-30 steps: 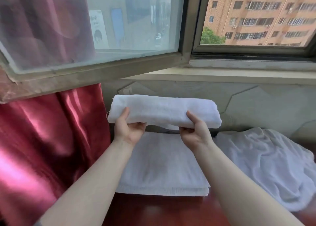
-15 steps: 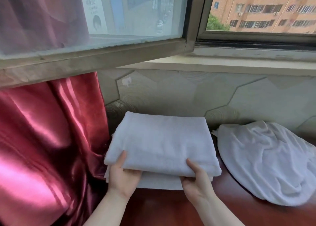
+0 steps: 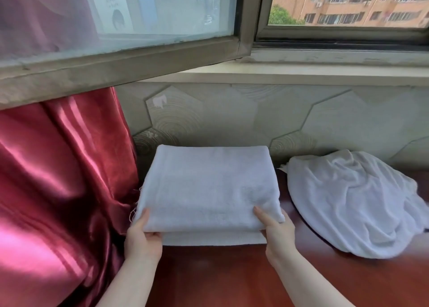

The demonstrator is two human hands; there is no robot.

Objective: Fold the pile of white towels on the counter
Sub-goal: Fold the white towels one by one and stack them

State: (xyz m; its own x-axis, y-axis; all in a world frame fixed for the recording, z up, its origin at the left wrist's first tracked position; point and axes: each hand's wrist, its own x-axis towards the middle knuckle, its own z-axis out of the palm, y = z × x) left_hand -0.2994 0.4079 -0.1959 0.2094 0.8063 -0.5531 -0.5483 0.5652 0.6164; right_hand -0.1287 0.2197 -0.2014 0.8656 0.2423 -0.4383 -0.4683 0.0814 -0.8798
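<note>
Beneath the open window, a dark red counter (image 3: 220, 281) carries a neat stack of towels and a heap waiting its turn.

Both hands grip the near edge of the folded towel (image 3: 206, 188), thumbs on top and fingers curled under: the left hand (image 3: 142, 237) at the left corner, the right hand (image 3: 277, 233) at the right, likely so it lands square on the folded towel beneath (image 3: 213, 239), whose front edge peeks out. Tucked against the tiled wall (image 3: 232, 114) beside the red curtain (image 3: 60, 179), the stack leaves working room. The unfolded pile (image 3: 352, 202) lies crumpled just to the right, close for the next pick.
</note>
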